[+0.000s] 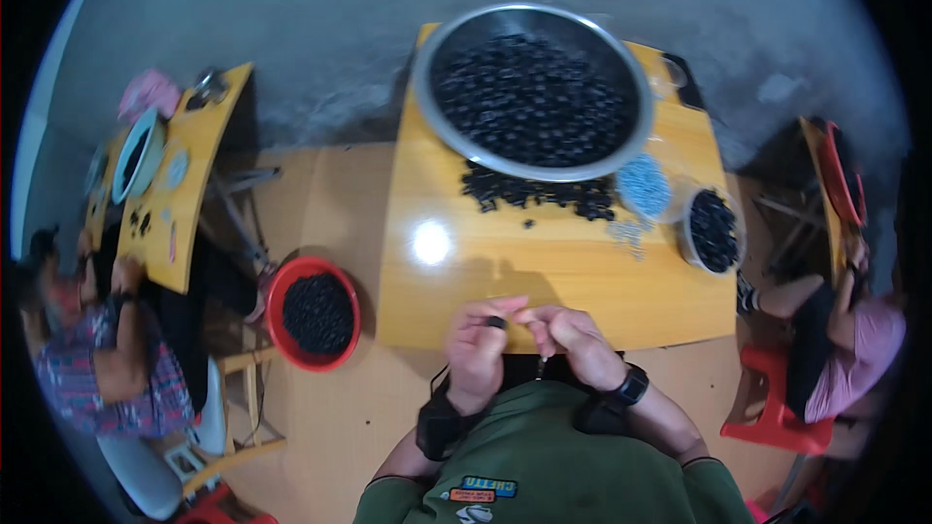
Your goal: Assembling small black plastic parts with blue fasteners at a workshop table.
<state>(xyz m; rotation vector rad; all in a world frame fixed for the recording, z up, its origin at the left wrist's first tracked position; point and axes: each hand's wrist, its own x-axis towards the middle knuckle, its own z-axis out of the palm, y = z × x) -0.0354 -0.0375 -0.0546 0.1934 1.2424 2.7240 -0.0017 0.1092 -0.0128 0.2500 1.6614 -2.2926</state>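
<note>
My left hand (478,349) and my right hand (573,342) meet at the near edge of a yellow wooden table (437,291). The left fingers pinch a small black part (496,322). My right hand's fingers are closed next to it, and a thin metal piece (540,365) hangs below them. A loose pile of black parts (539,194) lies farther up the table, beside a big steel basin (621,150) filled with the same parts.
A small bowl of grey pieces (644,184) and a bowl of black parts (714,230) stand at the table's right. A red basin of black parts (313,312) sits on the floor at left. Other people work at tables on both sides.
</note>
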